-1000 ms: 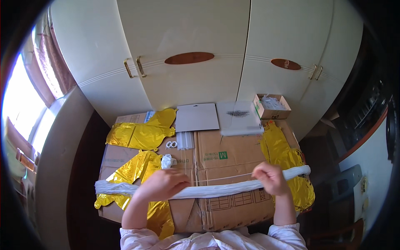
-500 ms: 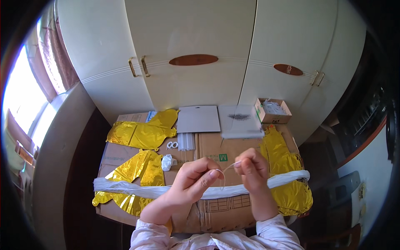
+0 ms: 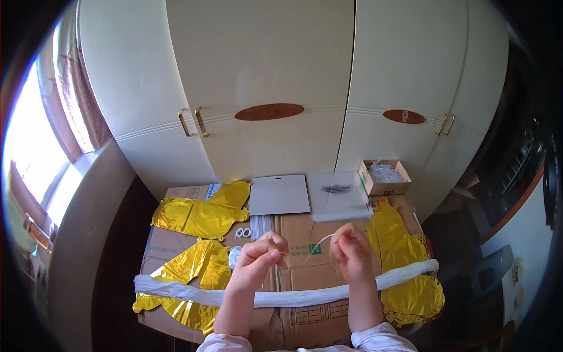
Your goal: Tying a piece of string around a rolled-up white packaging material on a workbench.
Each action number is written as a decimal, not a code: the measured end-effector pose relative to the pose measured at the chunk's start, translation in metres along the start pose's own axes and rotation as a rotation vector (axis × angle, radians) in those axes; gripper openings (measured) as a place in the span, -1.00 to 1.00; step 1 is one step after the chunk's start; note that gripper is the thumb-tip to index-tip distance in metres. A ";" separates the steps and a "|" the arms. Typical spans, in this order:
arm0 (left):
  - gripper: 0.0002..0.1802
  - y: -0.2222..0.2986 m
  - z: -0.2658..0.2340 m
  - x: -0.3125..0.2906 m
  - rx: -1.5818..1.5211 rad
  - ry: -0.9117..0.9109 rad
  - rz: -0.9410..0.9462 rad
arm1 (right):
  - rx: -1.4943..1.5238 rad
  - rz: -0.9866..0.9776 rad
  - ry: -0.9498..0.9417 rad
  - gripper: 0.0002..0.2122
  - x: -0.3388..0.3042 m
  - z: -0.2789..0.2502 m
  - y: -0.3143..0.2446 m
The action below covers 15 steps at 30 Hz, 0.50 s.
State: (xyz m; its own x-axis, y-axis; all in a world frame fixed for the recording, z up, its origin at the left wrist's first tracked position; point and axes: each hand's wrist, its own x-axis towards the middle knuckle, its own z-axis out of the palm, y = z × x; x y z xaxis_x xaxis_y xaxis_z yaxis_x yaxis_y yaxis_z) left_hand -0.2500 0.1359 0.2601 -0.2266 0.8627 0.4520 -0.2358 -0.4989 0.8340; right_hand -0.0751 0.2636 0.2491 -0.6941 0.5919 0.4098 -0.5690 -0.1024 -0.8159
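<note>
At lower centre of the frame, the left hand (image 3: pixel 258 258) and right hand (image 3: pixel 353 252) each pinch a thin white string (image 3: pixel 322 240). Managing its slack seems the step in hand; the next move calls for fine fingertip control.

Left hand (image 3: pixel 258 259), right hand (image 3: pixel 353 251), pinched white string (image 3: pixel 322 239), 2 rings (image 3: pixel 243 233)
</note>
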 end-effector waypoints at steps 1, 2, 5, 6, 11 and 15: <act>-0.75 0.001 0.001 0.002 0.012 0.023 0.015 | -0.265 -0.095 -0.002 -0.80 0.003 -0.002 0.006; -0.77 0.004 0.002 0.004 0.023 0.045 0.030 | -0.531 -0.190 -0.004 -0.74 0.008 0.001 0.012; -0.83 0.004 -0.002 0.005 0.350 0.052 0.044 | -0.585 -0.150 -0.104 -0.51 0.011 0.012 0.024; -0.84 0.005 0.002 0.008 0.528 0.056 0.076 | -0.469 -0.101 -0.160 -0.50 0.010 0.019 0.028; -0.90 0.002 0.005 0.013 0.704 -0.004 0.043 | -0.284 0.079 -0.430 -0.59 0.000 0.031 0.056; -0.83 0.002 -0.009 0.007 0.124 0.116 -0.021 | -0.241 0.287 -0.585 -0.79 0.006 0.028 0.035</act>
State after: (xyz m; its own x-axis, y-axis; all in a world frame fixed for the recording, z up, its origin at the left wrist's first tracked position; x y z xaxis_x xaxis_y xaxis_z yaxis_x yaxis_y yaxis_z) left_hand -0.2606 0.1401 0.2620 -0.3319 0.8541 0.4004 -0.1248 -0.4605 0.8788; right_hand -0.1112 0.2410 0.2341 -0.9647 0.0326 0.2615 -0.2606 0.0296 -0.9650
